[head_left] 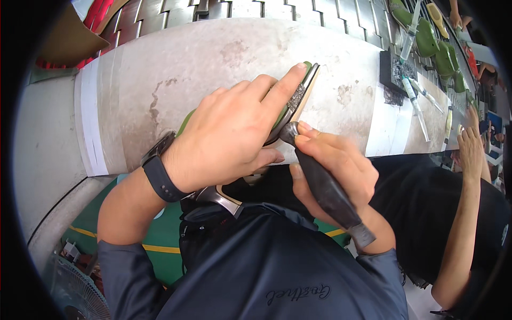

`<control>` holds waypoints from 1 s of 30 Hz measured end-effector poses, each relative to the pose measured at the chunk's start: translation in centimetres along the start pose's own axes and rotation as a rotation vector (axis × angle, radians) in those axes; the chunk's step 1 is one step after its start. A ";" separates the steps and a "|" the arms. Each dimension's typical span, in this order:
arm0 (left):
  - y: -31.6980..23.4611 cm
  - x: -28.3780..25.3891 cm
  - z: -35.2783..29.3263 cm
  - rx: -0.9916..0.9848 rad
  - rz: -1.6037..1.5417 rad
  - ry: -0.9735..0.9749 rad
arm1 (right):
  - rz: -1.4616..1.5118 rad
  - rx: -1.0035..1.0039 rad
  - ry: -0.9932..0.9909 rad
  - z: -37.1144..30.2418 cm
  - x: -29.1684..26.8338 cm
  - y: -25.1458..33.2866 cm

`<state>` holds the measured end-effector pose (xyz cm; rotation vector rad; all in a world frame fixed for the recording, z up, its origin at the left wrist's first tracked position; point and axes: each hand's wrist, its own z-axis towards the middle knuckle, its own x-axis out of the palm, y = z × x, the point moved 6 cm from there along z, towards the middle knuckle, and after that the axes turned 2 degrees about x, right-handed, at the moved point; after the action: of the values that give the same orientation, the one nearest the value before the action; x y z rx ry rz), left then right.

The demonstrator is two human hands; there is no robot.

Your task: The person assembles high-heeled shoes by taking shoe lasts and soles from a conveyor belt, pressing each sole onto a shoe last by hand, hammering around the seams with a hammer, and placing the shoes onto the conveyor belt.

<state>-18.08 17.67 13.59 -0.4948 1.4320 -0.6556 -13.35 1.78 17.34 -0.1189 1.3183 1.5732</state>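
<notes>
A green high-heeled shoe (283, 115) with a glittery band lies on its side on the worn white work surface (224, 45). Its toe points away to the right, and the pale sole faces right. Near my waist its shiny metallic heel (226, 201) sticks out below my left wrist. My left hand (226, 120) is wrapped over the shoe, covering most of the upper. In my right hand (341, 160) is a black-handled hand tool (325, 184), its rounded metal head (288, 130) against the sole's edge. I cannot make out the tool's exact kind.
A slatted metal conveyor (176, 13) runs along the far side, with green shoes (426, 37) on it at right. Syringes (417, 106) lie by a dark block (397, 72). A co-worker's arm (464, 208) reaches in at right. A fan (77, 282) stands lower left.
</notes>
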 end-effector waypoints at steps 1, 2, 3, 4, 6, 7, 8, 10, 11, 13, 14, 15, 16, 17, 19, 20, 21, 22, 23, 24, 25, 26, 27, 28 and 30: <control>0.0 -0.1 0.0 0.001 0.000 -0.001 | -0.001 -0.001 0.000 -0.4 0.6 0.2; 0.0 -0.1 0.0 -0.002 0.002 0.006 | -0.008 -0.006 -0.044 -0.9 1.0 0.5; 0.1 -0.1 0.0 -0.004 0.005 0.013 | -0.016 -0.012 -0.088 -1.4 1.4 0.8; 0.2 -0.1 -0.1 -0.003 0.006 0.013 | -0.017 -0.016 -0.089 -1.7 2.0 1.1; 0.3 0.0 -0.2 0.011 -0.002 0.004 | -0.057 0.004 -0.088 -2.6 3.3 2.1; 0.4 0.2 -0.4 0.012 -0.001 0.004 | -0.077 0.016 -0.100 -2.9 3.7 2.5; 0.4 0.2 -0.5 0.046 -0.029 -0.018 | -0.078 0.016 -0.102 -3.0 3.7 2.6; 0.5 0.0 -0.7 0.078 -0.074 -0.008 | -0.012 0.028 -0.126 -2.8 3.7 2.4; 1.1 -0.1 -0.9 0.074 -0.068 -0.008 | 0.005 0.015 -0.075 -2.2 3.5 2.3; 2.0 -1.0 -2.2 0.166 -0.229 -0.109 | -0.027 0.008 -0.113 -2.3 2.7 2.3; 3.1 -1.1 -3.1 0.057 -0.222 -0.100 | -0.037 -0.007 -0.109 -2.7 2.3 2.2; 3.3 -1.2 -3.5 0.053 -0.224 -0.097 | -0.034 -0.004 -0.107 -2.8 2.5 2.2; 3.6 -1.2 -3.9 0.050 -0.155 -0.096 | -0.059 -0.023 -0.064 -2.8 3.0 2.4; 3.7 -1.4 -4.5 0.035 -0.083 -0.095 | -0.073 -0.046 -0.016 -2.8 3.6 2.7; 3.6 -1.3 -4.5 -0.014 -0.155 -0.113 | -0.077 -0.066 -0.004 -3.4 4.9 3.2; 3.7 -1.0 -4.4 0.011 -0.151 -0.119 | -0.023 -0.030 -0.009 -3.5 5.0 3.1; 3.9 -0.8 -4.4 0.036 -0.148 -0.125 | 0.031 0.007 -0.015 -3.4 5.2 2.8; 4.1 -0.9 -4.3 0.033 -0.158 -0.135 | 0.061 0.002 -0.014 -3.3 5.6 2.6; 4.2 -0.9 -4.4 0.028 -0.161 -0.138 | 0.062 0.001 -0.008 -3.2 5.6 2.7; 4.1 -1.1 -4.5 0.051 -0.150 -0.166 | 0.099 -0.005 0.025 -3.0 5.7 2.7; 3.9 -1.4 -4.7 0.075 -0.139 -0.195 | 0.135 -0.011 0.057 -2.9 5.7 2.8; 4.0 -1.2 -4.6 0.069 -0.145 -0.195 | 0.136 -0.007 0.064 -2.9 5.7 2.6; 4.0 -1.1 -4.6 0.069 -0.141 -0.199 | 0.158 -0.011 0.089 -2.9 5.8 2.4; 4.0 -1.0 -4.6 0.070 -0.137 -0.203 | 0.179 -0.016 0.115 -2.9 6.1 2.4; 4.0 -1.0 -4.6 0.058 -0.150 -0.215 | 0.166 -0.047 0.106 -2.9 6.4 2.4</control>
<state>-22.19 21.60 11.21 -0.6126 1.1778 -0.7388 -19.56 3.84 13.75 -0.1255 1.4034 1.7590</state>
